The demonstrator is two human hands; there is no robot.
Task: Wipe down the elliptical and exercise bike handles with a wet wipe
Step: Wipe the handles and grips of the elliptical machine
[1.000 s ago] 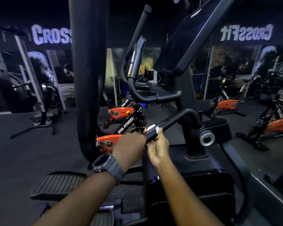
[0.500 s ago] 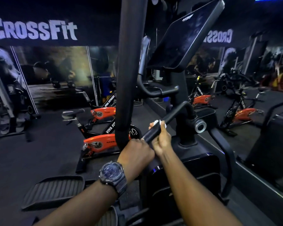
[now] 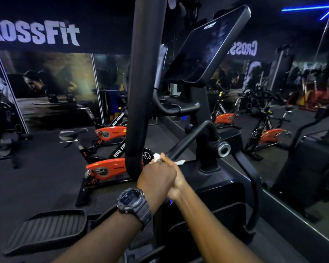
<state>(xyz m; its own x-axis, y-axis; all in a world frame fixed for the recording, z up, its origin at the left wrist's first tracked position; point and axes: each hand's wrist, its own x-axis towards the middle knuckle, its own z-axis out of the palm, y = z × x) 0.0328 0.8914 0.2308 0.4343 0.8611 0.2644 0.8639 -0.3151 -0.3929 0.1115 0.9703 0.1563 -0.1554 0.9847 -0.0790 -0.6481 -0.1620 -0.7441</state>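
The elliptical's low black handle (image 3: 190, 139) slopes down from the machine's column toward me. My left hand (image 3: 156, 177), with a dark watch on the wrist, grips the handle's near end. My right hand (image 3: 176, 184) lies right behind it and is partly hidden. Its fingers hold a white wet wipe (image 3: 156, 156) wrapped on the bar, and a loose corner of the wipe sticks out to the right. The tall padded swing handle (image 3: 141, 88) rises just left of my hands. An orange exercise bike (image 3: 106, 168) stands beyond it.
The dark console screen (image 3: 207, 48) tilts above the handle. A ribbed foot pedal (image 3: 46, 228) lies at the lower left. A second orange bike (image 3: 110, 132) stands farther back. A wall mirror (image 3: 273, 114) on the right reflects more bikes. The floor is dark rubber.
My right hand has slid with the wipe down the low handle toward me and now sits against my left hand. The view has shifted slightly.
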